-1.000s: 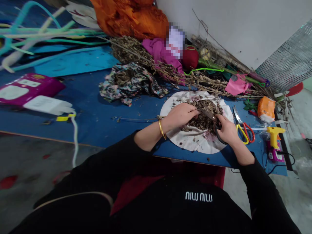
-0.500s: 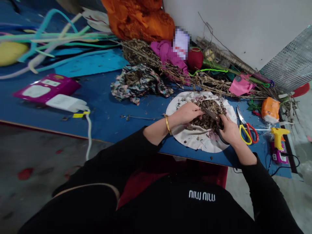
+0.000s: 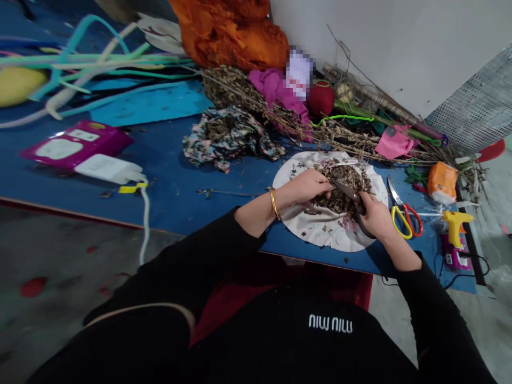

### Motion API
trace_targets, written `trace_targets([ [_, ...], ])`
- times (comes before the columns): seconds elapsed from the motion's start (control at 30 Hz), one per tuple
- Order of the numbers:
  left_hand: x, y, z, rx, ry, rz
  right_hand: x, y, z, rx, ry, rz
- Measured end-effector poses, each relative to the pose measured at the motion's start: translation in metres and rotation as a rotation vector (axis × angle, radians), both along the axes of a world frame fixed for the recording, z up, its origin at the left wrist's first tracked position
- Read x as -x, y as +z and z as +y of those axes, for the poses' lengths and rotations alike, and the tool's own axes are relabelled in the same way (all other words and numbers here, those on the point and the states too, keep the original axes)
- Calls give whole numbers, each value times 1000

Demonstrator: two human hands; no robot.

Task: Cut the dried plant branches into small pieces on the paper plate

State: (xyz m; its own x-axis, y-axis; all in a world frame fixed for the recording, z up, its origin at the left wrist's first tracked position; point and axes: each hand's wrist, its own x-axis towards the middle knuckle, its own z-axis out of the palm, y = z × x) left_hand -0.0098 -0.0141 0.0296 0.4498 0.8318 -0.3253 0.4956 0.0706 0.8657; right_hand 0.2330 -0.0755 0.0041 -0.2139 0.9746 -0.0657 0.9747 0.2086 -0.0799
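My right hand [image 3: 376,214] is wrapped round a pair of dark-handled scissors [image 3: 347,190], whose blades point left towards my other hand. My left hand [image 3: 310,184] is closed in a pinch by the blade tips; what lies between its fingers is too small and too covered to make out. Under both hands spreads a heap of dried, crumbled plant bits [image 3: 334,202]. It rests on a round white cloth [image 3: 312,234] with loose scraps scattered over it.
On the blue table [image 3: 168,197], red-and-yellow-handled scissors [image 3: 404,213] and a yellow glue gun [image 3: 456,226] lie to the right. Dried stalks [image 3: 344,141] and a patterned cloth [image 3: 236,138] lie behind. Purple packets [image 3: 80,144] and pipe-cleaner-like coloured strands [image 3: 96,64] are left.
The scissors' blades have shifted slightly and look closer together over the heap. Both hands stay in nearly the same place, and the view has moved a little.
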Motion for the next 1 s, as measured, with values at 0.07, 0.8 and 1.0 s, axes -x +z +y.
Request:
trace_targets([
  [0.07,0,-1,0,22,-2,-16,1,2,0,-15,9,2],
  [0.8,-1,-3,2,67,-18,0,2,3,0,39,17,-50],
  [1.0,-2,-7,3,77,-19,-23,1,0,1,9,30,-46],
])
